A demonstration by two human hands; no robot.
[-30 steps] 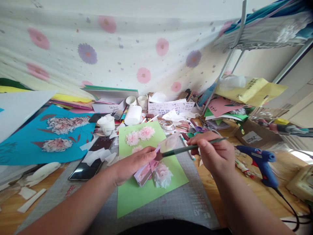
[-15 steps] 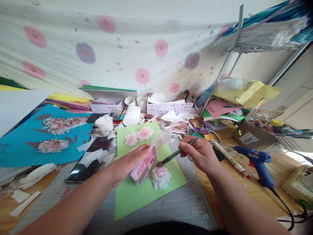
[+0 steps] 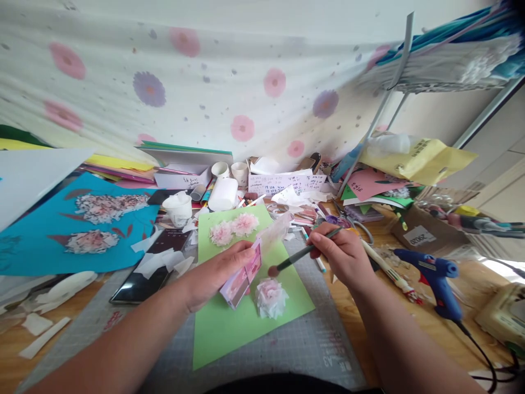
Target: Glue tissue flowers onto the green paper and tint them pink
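My left hand [image 3: 219,272] grips a pink makeup palette [image 3: 243,279] with its clear lid raised, tilted over a green sheet [image 3: 229,339]. Between the fingertips of my right hand [image 3: 338,249] is a dark-handled brush [image 3: 301,254]. Its rosy tip hangs just above a pale pink paper flower [image 3: 271,298], which lies on the sheet's lower right part; a small gap shows between them. Two more pink flowers [image 3: 233,227] sit side by side near the sheet's top edge. Under the green sheet is a grey cutting mat [image 3: 303,353].
On the left are a blue sheet [image 3: 33,235] with ruffled flowers and a dark phone [image 3: 139,284] bearing paper scraps. Paper cups [image 3: 178,208] stand behind. A blue glue gun [image 3: 435,279] with a cord lies right, near a cardboard box [image 3: 418,230].
The brush tip has lifted off the flower, moving slightly up and right with my right hand. My left hand and the palette stay nearly in place. The view has shifted slightly.
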